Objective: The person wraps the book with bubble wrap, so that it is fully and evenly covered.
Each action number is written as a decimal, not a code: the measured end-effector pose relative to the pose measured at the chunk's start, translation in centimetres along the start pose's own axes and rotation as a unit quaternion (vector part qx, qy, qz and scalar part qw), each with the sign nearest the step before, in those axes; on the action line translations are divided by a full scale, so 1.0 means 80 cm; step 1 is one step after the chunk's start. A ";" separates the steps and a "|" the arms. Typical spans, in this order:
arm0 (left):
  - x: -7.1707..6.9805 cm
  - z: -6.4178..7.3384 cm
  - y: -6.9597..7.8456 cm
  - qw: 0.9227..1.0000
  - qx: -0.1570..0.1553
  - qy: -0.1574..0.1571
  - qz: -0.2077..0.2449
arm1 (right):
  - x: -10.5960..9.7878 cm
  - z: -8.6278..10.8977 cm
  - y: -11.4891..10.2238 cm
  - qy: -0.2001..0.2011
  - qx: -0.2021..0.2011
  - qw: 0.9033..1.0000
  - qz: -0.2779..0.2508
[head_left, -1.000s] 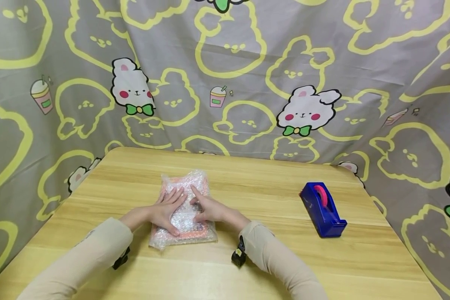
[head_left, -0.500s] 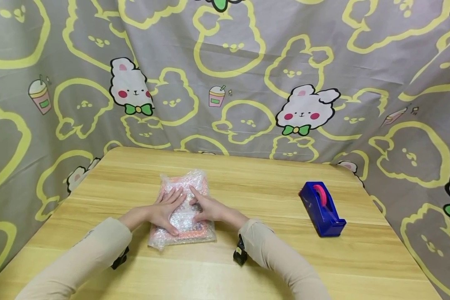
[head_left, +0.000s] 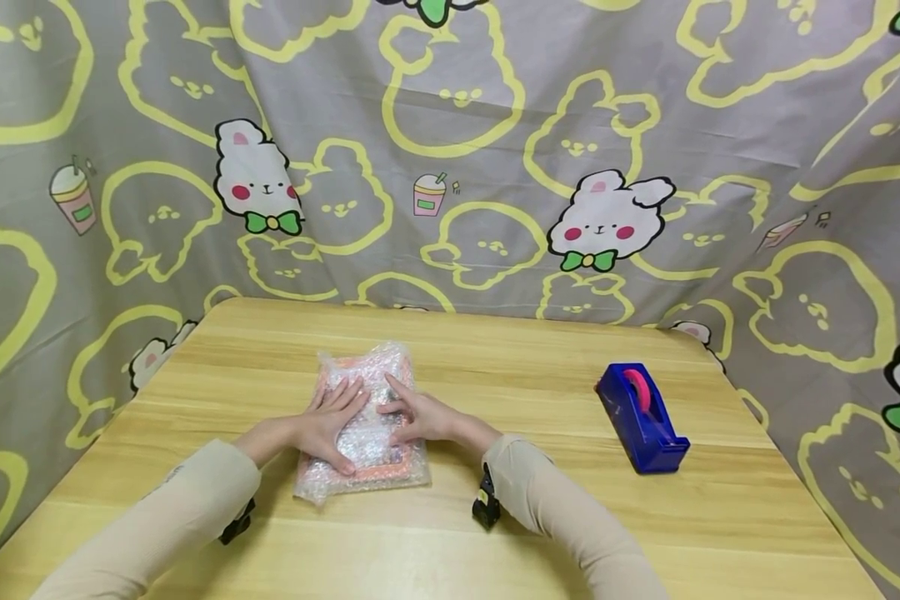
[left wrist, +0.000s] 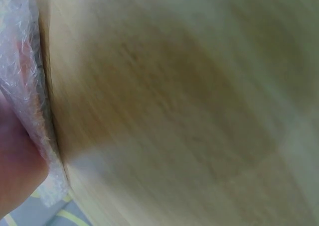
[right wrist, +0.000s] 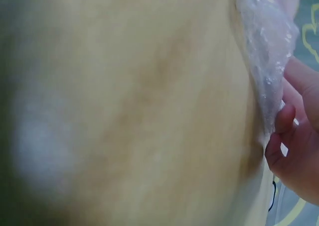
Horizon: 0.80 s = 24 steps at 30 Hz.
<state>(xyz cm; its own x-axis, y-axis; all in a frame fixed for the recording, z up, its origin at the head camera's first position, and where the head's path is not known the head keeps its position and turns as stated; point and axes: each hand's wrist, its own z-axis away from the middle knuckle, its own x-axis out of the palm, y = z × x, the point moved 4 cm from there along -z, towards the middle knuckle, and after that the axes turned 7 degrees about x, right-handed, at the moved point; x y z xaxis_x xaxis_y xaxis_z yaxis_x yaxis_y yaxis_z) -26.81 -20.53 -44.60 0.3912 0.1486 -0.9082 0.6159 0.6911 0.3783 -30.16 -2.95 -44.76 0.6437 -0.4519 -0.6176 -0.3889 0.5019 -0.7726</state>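
Note:
A flat, orange-edged item wrapped in clear bubble wrap (head_left: pixel 369 435) lies on the wooden table, left of centre in the head view. My left hand (head_left: pixel 326 429) rests across its left half, fingers spread and palm down. On its right half is my right hand (head_left: pixel 426 417), index finger stretched out and the other fingers bent against the wrap. The left wrist view catches the package edge (left wrist: pixel 22 71) with part of my left hand (left wrist: pixel 20 166) over it. From the right wrist, bent fingers of my right hand (right wrist: pixel 299 141) show right at the wrap's edge (right wrist: pixel 264 42).
A blue tape dispenser (head_left: pixel 642 425) holding a roll of pink tape (head_left: pixel 638 390) stands on the right part of the table (head_left: pixel 525 367). Grey curtains (head_left: pixel 487 92) printed with yellow outlines and white rabbits hang behind and at both sides.
Both hands keep nearly the same place on the wrapped package. My right hand's fingers have shifted very slightly, and the head view has turned a little.

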 end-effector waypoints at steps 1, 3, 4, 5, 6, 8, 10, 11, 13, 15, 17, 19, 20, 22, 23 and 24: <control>0.000 0.000 0.000 1.000 0.000 0.001 0.001 | 0.000 0.001 0.000 0.001 -0.001 1.000 0.007; 0.000 0.001 0.000 1.000 0.000 0.003 0.002 | 0.001 0.001 0.000 -0.003 -0.005 1.000 0.012; 0.000 0.001 0.000 1.000 0.001 0.005 -0.001 | 0.001 0.001 0.000 -0.009 -0.007 1.000 0.004; 0.000 0.001 0.000 1.000 0.001 0.007 -0.003 | 0.000 0.001 0.001 -0.017 -0.008 1.000 -0.009; 0.000 0.001 0.000 1.000 0.001 0.009 -0.005 | 0.000 0.001 0.002 -0.030 -0.009 0.999 -0.033; 0.000 0.000 0.000 1.000 0.003 0.008 -0.009 | 0.000 0.001 0.006 -0.058 -0.006 0.995 -0.080; 0.000 0.000 0.000 1.000 0.005 0.006 -0.008 | -0.001 0.002 0.008 -0.079 -0.001 0.991 -0.111; 0.000 -0.001 0.000 1.000 0.005 0.005 -0.006 | -0.001 0.001 0.009 -0.084 0.000 0.990 -0.112; 0.000 -0.001 0.000 1.000 0.006 0.002 -0.004 | -0.002 0.002 0.010 -0.085 -0.003 0.992 -0.088; 0.001 -0.001 0.001 1.000 0.005 0.001 -0.004 | -0.002 0.003 0.009 -0.079 -0.012 0.995 -0.064; 0.000 0.000 0.001 1.000 0.003 0.002 -0.008 | -0.002 0.003 0.008 -0.076 -0.019 0.996 -0.044; -0.002 0.000 0.002 1.000 0.001 0.003 -0.009 | -0.003 0.003 0.008 -0.083 -0.021 0.995 -0.047; -0.003 0.001 0.002 1.000 0.000 0.003 -0.009 | -0.003 0.003 0.009 -0.087 -0.020 0.995 -0.050; -0.004 0.001 0.003 1.000 -0.001 0.003 -0.010 | -0.004 0.001 0.011 -0.101 -0.012 0.993 -0.052; -0.004 0.001 0.003 1.000 -0.002 0.002 -0.009 | -0.005 0.001 0.013 -0.108 -0.010 0.993 -0.053; -0.003 0.001 0.003 1.000 -0.002 0.001 -0.008 | -0.005 0.000 0.014 -0.115 -0.009 0.992 -0.053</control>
<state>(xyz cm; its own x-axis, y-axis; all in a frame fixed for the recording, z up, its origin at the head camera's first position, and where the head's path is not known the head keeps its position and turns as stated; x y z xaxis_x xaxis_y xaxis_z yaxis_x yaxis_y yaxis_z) -26.72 -20.44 -44.25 0.3791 0.1389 -0.9149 0.6202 0.6957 0.3625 -30.85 -2.20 -45.34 0.8140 -0.3211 -0.4841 -0.3210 0.4460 -0.8355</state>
